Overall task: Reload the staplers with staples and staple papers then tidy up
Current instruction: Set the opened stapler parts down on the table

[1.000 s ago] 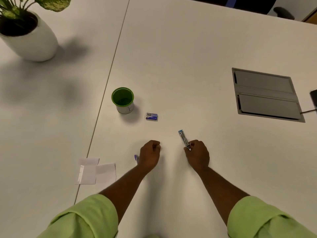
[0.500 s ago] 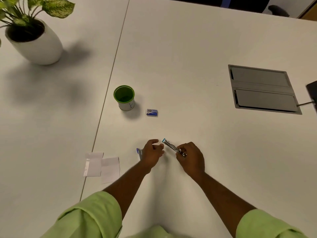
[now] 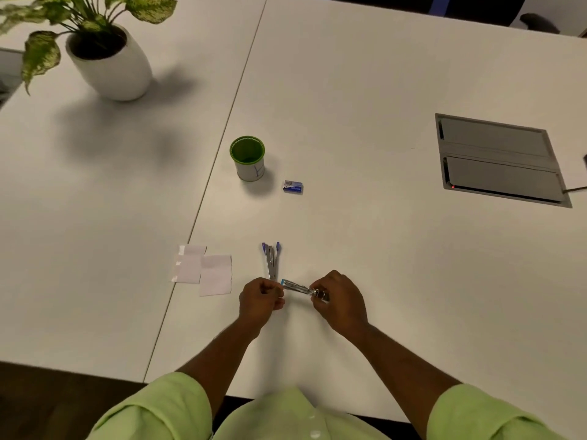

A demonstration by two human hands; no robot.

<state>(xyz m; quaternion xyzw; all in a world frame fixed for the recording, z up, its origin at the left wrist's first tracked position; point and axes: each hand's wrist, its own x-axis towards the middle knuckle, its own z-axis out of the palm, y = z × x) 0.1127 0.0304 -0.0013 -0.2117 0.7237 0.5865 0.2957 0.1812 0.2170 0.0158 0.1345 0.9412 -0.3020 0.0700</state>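
Both hands (image 3: 339,298) grip small stapler (image 3: 300,288); second stapler (image 3: 271,260) lies open.

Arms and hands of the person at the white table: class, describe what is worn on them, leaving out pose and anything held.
Both arms wear light green sleeves, the left sleeve and right sleeve pushed up so the forearms are bare. The left hand and right hand are bare: no gloves, and no watch or rings are visible. A matching green shirt front has a pale button.
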